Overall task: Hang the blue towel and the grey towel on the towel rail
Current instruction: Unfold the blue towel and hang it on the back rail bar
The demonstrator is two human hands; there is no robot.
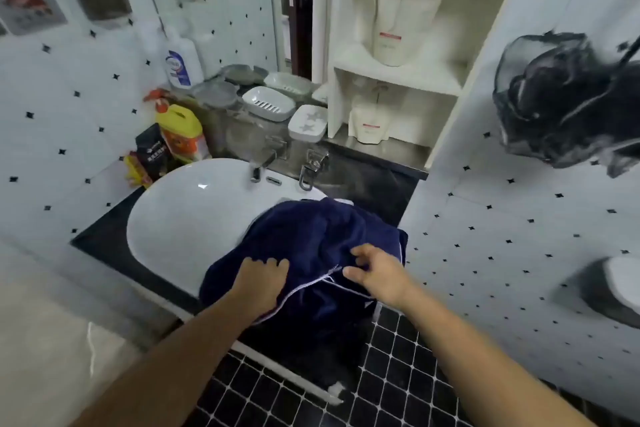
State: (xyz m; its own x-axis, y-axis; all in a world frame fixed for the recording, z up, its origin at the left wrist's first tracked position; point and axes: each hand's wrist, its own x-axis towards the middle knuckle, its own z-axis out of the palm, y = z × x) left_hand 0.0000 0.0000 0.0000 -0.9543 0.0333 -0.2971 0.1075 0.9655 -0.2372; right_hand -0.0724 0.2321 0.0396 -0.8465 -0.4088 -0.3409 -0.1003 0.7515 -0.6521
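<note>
The blue towel (311,246), dark navy with a white piped edge, lies bunched over the front right rim of the white sink (194,215) and hangs down toward the floor. My left hand (259,282) presses down on its near left part with fingers curled into the cloth. My right hand (375,272) pinches the fabric near the white edge at the towel's right side. A grey towel and a towel rail do not show in this view.
Taps (311,166), soap dishes (268,102) and bottles (180,133) crowd the counter behind the sink. A white shelf unit (398,76) stands at the back right. A dark mesh bag (568,97) hangs on the tiled right wall. Black floor tiles (381,374) lie below.
</note>
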